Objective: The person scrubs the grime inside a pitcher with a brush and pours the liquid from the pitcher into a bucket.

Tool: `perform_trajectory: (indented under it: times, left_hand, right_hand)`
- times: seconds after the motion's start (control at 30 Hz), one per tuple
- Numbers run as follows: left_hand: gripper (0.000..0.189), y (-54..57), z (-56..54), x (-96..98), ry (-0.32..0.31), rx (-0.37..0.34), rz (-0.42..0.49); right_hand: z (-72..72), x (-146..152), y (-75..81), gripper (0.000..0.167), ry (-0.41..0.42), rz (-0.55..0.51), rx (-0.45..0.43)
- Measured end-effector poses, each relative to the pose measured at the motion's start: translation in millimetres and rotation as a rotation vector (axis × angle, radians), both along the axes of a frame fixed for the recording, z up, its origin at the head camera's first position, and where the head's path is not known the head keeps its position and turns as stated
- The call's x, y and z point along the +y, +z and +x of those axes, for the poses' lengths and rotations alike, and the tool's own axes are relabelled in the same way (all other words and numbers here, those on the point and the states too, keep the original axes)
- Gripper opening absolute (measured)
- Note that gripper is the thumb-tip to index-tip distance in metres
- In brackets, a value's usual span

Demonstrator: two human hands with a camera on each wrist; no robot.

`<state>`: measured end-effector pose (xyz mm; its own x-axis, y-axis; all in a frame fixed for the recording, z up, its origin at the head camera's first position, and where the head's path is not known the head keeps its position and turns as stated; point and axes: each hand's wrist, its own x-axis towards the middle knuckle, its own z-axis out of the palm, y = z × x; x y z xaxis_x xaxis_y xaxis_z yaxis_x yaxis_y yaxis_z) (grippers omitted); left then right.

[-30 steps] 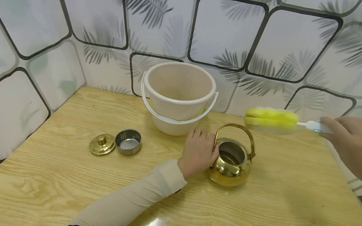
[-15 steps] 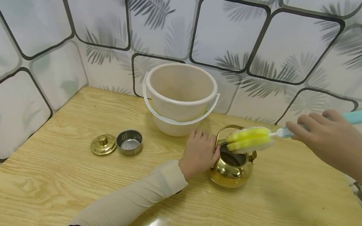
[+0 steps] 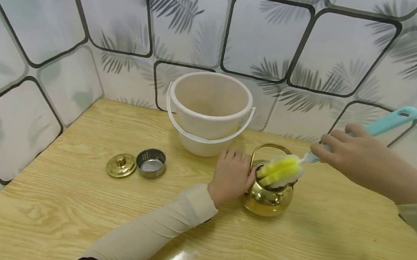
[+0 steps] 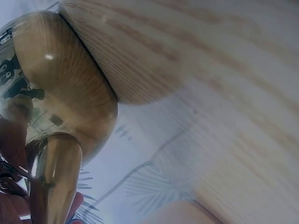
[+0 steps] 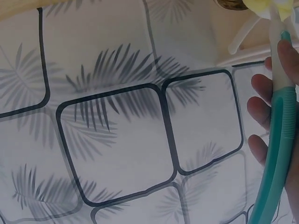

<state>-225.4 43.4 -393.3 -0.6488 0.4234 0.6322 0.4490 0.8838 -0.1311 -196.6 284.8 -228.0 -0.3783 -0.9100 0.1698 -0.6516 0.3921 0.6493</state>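
A shiny gold teapot [image 3: 268,202] stands upright on the table, lid off, its hoop handle raised. My left hand [image 3: 231,176] holds it at its left side; in the left wrist view fingers show on both sides of the spout [image 4: 56,177]. From the right, my right hand [image 3: 355,152] grips the turquoise handle of a sponge bottle brush [image 3: 389,123]. Its yellow and white sponge head [image 3: 279,170] slants down into the teapot's mouth, the lower end hidden inside. In the right wrist view, fingers and thumb lie around the brush handle [image 5: 282,112].
A white bucket [image 3: 204,131] with its handle hanging down stands behind the teapot, near the patterned wall [image 3: 266,40]. Left of my left hand lie the gold lid [image 3: 121,165] and a small perforated steel strainer [image 3: 151,163] on the wooden table [image 3: 274,256].
My right hand has brought the brush left and down from beyond the teapot, and the sponge has entered its mouth. The left hand has stayed on the teapot.
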Motion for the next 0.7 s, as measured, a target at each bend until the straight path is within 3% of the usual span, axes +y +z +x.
perform_trajectory:
  times: [0.37,0.7]
  left_hand:
    - [0.029,-0.4,-0.3,1.1,0.017,0.000,-0.020]
    - [0.028,-2.5,-1.3,1.8,0.009,0.011,-0.003]
  right_hand:
    - [-11.7,-15.5,-20.3,0.044,0.035,0.050,0.012]
    - [-13.4,-30.8,-34.5,0.043,0.032,0.119,0.007]
